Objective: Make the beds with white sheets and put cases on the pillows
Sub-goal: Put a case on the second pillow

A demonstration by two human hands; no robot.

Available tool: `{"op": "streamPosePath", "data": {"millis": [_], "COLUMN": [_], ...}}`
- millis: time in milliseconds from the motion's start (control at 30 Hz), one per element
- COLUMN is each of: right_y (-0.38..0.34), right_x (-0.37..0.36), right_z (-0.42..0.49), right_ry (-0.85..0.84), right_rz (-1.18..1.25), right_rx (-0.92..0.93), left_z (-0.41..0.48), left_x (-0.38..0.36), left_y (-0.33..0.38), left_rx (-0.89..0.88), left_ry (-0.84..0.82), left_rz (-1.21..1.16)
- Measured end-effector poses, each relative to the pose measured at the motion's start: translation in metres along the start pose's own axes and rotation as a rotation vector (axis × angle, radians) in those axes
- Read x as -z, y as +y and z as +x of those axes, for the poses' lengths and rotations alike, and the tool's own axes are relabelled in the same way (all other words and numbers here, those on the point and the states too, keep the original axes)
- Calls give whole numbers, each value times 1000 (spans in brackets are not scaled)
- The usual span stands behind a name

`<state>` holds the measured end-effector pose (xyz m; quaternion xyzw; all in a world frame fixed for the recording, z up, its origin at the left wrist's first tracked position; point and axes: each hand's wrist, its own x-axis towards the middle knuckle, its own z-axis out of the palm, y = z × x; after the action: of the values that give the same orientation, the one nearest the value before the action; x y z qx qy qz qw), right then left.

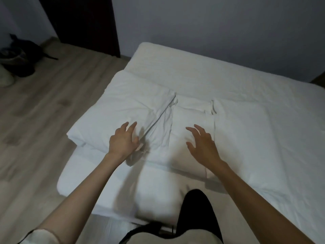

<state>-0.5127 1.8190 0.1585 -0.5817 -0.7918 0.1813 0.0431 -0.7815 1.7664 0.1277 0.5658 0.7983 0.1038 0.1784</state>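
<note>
A low bed (255, 106) is covered with a white sheet. On its near left part lies a white pillow (123, 106) in a case, with the case's loose open end (158, 127) wrinkled beside it. A second white pillow (191, 120) lies just to the right of it. My left hand (123, 140) is over the first pillow's near edge with fingers spread, and its thumb touches the loose fabric. My right hand (202, 143) hovers over the second pillow, fingers spread and holding nothing.
Light wooden floor (44, 106) runs along the bed's left side. A dark bag and shoes (17, 59) lie at the far left by the wall. A dark curtain or door (84, 22) stands behind. My knee in dark trousers (195, 208) rests on the bed's near edge.
</note>
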Motion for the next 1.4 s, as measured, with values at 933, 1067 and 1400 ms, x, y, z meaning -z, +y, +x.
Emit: {"op": "streamPosePath", "data": {"millis": [933,1067,1400], "right_y": [-35,-68,25], "right_x": [-157,-123,-125], "right_z": [296,308,283], "right_ry": [-305,-133,30], "right_rz": [1035,856,574], "right_rx": [-367,-11,-182], "left_z": [54,54,-8], "left_x": [-125,-91,-182], "left_y": [-35,-22,33], "left_rx": [512,471,13], "left_ry": [206,346,4], "left_rz": [16,62,186]}}
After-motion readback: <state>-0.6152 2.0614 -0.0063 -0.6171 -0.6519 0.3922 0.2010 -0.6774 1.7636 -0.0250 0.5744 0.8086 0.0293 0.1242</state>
